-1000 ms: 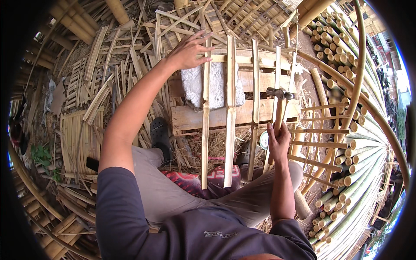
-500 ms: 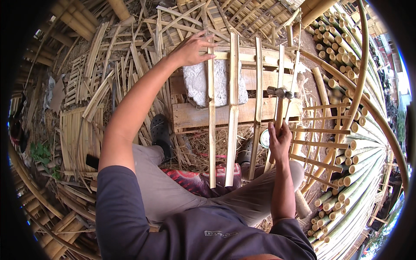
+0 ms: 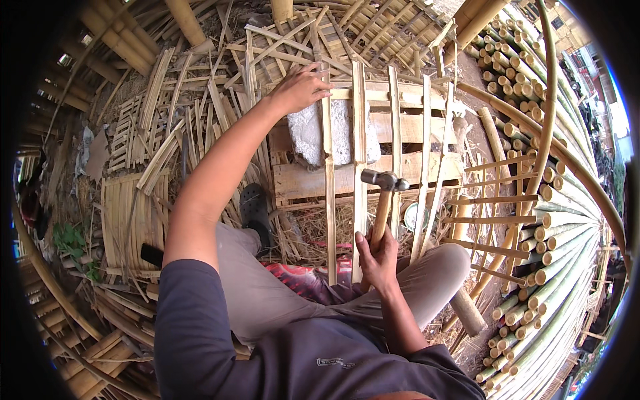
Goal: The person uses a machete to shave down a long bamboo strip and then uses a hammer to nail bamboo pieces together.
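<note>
My right hand [image 3: 379, 261] is wrapped round the wooden handle of a ball-peen hammer [image 3: 385, 180]. Its metal head hangs above the second of several split bamboo strips, which run from the far side toward my lap. At the far end of the leftmost bamboo strip [image 3: 329, 190], my left hand [image 3: 300, 90] grips with fingers and thumb, where it meets a bamboo crosspiece [image 3: 380, 95]. The fingertips are partly hidden there. Under the strips lie a pale stone block [image 3: 308, 137] and a wooden pallet [image 3: 300, 185].
Cut bamboo poles [image 3: 567, 267] are stacked along the right. A bamboo lattice [image 3: 493, 219] lies beside my right knee, near a short thick wooden piece [image 3: 469, 312]. Loose bamboo slats [image 3: 157, 160] cover the left ground. A round tin [image 3: 415, 217] stands beyond my right leg.
My right hand has swung the hammer leftward and nearer to me, from the right-hand strips to over the second strip. My left hand stays at the leftmost strip's far end.
</note>
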{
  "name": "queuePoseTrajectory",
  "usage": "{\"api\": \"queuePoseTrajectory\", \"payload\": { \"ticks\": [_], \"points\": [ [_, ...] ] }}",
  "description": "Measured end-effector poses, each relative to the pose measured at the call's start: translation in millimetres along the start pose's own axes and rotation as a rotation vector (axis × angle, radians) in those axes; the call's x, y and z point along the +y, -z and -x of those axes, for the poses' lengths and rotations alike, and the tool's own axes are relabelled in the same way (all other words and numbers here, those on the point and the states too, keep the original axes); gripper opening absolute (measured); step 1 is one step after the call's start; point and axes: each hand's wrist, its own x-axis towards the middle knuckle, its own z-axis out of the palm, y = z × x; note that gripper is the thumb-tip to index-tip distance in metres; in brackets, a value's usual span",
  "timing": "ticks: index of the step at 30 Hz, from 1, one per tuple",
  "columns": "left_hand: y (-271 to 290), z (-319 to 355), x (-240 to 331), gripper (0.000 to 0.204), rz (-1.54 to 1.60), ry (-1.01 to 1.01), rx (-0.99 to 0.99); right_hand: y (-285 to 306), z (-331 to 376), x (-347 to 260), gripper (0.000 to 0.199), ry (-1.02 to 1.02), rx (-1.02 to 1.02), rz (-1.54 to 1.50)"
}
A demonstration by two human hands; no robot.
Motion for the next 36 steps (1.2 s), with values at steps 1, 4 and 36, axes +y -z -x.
{"api": "queuePoseTrajectory", "payload": {
  "ticks": [1,4,36],
  "points": [
    [-1,0,1,0.034,-0.004,0.007,0.001,-5,8,5,0.025,-0.048,-0.031,-0.054],
    [-6,1,-1,0.033,-0.02,0.022,0.013,-14,26,6,0.024,-0.051,-0.054,0.013],
    [-97,144,188,0.061,1.543,1.192,0.195,24,48,41,0.028,0.11,0.133,0.03]
  ]
}}
